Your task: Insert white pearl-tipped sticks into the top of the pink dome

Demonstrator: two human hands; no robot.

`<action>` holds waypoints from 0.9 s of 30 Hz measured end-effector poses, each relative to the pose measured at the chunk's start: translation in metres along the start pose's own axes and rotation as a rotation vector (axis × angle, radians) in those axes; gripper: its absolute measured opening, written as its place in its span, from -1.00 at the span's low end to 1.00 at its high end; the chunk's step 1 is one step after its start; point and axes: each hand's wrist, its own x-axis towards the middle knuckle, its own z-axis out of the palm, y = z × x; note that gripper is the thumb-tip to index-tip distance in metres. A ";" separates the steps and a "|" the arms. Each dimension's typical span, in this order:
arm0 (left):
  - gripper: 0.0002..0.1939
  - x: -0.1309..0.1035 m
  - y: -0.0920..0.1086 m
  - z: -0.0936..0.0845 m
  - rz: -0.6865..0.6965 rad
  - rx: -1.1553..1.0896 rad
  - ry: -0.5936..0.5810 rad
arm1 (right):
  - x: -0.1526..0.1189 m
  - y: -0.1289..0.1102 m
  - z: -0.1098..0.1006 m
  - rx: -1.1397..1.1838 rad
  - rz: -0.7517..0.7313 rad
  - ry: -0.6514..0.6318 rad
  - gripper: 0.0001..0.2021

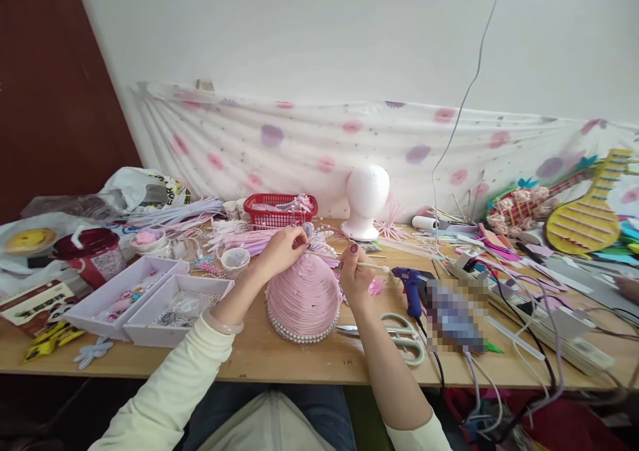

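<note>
A pink dome-shaped piece (304,295) with a band of pearly beads round its base stands on the table in front of me. At its top, my left hand (287,248) has its fingers pinched on the beaded ornament (308,229). My right hand (355,275), just right of the dome, is closed round a thin pale stick (369,265) whose left end points toward the top of the dome. Scissors with pale green handles (407,338) lie beside the dome, partly behind my right forearm.
A white foam head (367,201) and a red basket (280,211) stand behind. Two bead trays (150,334) and a cup (90,258) are at left. At right are a blue glue gun (410,291), cables and a power strip (574,344).
</note>
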 end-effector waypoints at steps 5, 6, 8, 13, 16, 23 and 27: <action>-0.91 -0.002 -0.004 0.007 -0.048 -0.072 0.063 | -0.001 -0.002 0.000 0.011 0.001 -0.012 -0.52; -0.91 -0.002 -0.004 0.008 -0.046 -0.086 0.074 | -0.001 -0.003 0.000 0.005 -0.005 -0.007 -0.52; -0.91 -0.002 -0.004 0.009 -0.038 -0.117 0.087 | 0.000 -0.005 -0.001 -0.017 -0.030 0.004 -0.52; -0.97 -0.002 -0.003 0.007 -0.153 -0.428 0.065 | 0.003 -0.007 -0.003 -0.053 -0.127 0.030 -0.50; -0.93 -0.003 -0.003 0.006 -0.189 -0.506 0.030 | 0.003 -0.005 -0.002 -0.040 -0.136 0.028 -0.52; -0.87 -0.012 -0.005 0.010 0.064 -0.220 0.099 | 0.003 -0.007 -0.002 0.015 -0.155 0.011 -0.56; -0.78 -0.012 -0.005 0.014 0.192 -0.132 0.187 | 0.003 -0.007 -0.002 -0.003 -0.164 0.007 -0.55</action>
